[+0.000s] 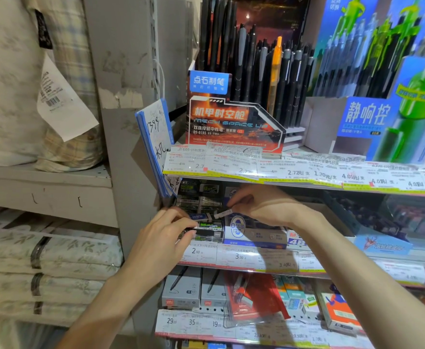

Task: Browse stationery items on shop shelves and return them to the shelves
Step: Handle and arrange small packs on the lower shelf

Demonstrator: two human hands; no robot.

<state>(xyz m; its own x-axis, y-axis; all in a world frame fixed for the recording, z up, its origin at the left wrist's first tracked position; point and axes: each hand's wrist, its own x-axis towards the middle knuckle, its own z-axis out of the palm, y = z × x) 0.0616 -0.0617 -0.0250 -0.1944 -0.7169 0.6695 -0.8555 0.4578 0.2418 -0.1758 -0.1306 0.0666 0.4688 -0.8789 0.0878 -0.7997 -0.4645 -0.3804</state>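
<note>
Both forearms reach up from the lower frame, examining an eraser at the middle shelf.
We pinch the small blue-sleeved eraser (202, 217) in our left hand (167, 231); our right hand (259, 205) grips its white end, likely steadying it at centre frame above the eraser boxes (201, 229) for inspection before returning it.

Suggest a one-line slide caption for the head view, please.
Left hand and right hand hold a small eraser before the middle stationery shelf.

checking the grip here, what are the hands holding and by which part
Both hold small erasers over the middle shelf: the left hand pinches the blue-sleeved eraser at its left end, the right hand the white one at its right end.
</note>
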